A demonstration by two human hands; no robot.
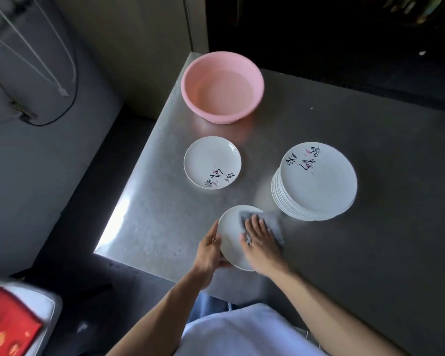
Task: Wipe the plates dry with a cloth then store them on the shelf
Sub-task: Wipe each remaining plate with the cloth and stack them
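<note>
Beside the tall white plate stack (316, 183), our left hand (210, 250) gripped a round white plate (230, 227) while our flat right hand (260, 240) pressed a grey cloth (274, 223) onto it.

One wide-angle view, worn on the person's head, looks steeply down and slightly forward onto the near left corner of the desk (149, 222). It sits close above the left hand (211, 249) and right hand (261, 242), which fall low in mid-frame; the floor (75, 253) fills the lower left
</note>
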